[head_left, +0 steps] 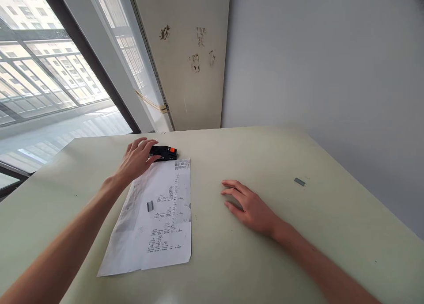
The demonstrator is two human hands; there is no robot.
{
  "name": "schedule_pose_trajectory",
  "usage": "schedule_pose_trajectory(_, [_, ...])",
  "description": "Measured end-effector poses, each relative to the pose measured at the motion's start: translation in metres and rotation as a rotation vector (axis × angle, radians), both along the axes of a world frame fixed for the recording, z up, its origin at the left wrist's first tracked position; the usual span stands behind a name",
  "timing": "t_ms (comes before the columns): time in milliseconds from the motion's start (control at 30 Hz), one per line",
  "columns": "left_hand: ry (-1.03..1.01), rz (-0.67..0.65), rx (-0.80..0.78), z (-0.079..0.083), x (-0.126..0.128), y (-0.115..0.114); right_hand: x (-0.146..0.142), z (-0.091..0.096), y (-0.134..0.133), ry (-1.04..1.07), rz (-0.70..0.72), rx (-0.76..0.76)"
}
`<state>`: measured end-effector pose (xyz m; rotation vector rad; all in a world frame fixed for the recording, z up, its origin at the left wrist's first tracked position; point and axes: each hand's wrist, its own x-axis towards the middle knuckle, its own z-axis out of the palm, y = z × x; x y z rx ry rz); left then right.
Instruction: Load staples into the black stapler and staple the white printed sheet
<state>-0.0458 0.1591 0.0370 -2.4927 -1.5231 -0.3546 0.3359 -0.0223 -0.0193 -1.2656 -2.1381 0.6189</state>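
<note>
My left hand [139, 158] is around the left end of a black stapler [170, 153] with an orange-red piece on top; the thumb lies along its near side and the fingers reach over the far side. The stapler is at the top edge of a printed paper sheet [165, 184]. A short grey strip of staples [150, 206] lies on the sheet. To the right of the paper, my right hand [251, 209] rests on the table with its fingers apart and holds nothing. The stapler's left end is hidden by my left hand.
Another grey staple strip [300, 181] lies on the pale table [212, 268] at the right. Behind the table are a stained cream panel [195, 92] and a grey wall [318, 65]. A window [49, 65] is at the left.
</note>
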Motion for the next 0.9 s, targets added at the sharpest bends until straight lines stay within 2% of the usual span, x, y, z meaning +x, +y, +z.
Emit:
schedule_pose_trajectory(133, [0.126,0.013,-0.149,0.007,0.004,0.019,0.001,-0.001,0.001,0.008,0.008,-0.001])
schedule_pose_trajectory(267, [0.135,0.040,-0.147,0.016,0.010,0.016,0.002,-0.003,0.002,0.029,0.014,0.002])
schedule_pose_trajectory(433, [0.042,0.029,-0.011,0.035,0.038,-0.010,0.002,-0.001,0.002,0.055,0.030,-0.018])
schedule_pose_trajectory(533, [0.011,-0.013,-0.008,0.047,0.067,-0.036,0.002,0.001,0.002,0.128,0.008,-0.043])
schedule_pose_trajectory(600, [-0.002,-0.064,-0.036,0.051,0.089,-0.055,0.001,0.001,0.003,0.218,-0.057,-0.056])
schedule_pose_trajectory(667, [-0.001,-0.141,-0.081,0.049,0.111,-0.075,0.001,0.001,0.005,0.337,-0.173,-0.092])
schedule_pose_trajectory(767, [0.011,-0.253,-0.139,0.038,0.138,-0.103,0.001,0.001,0.008,0.496,-0.333,-0.182])
schedule_pose_trajectory(900, [-0.005,-0.351,-0.194,0.018,0.164,-0.124,0.003,0.002,0.009,0.560,-0.413,-0.189])
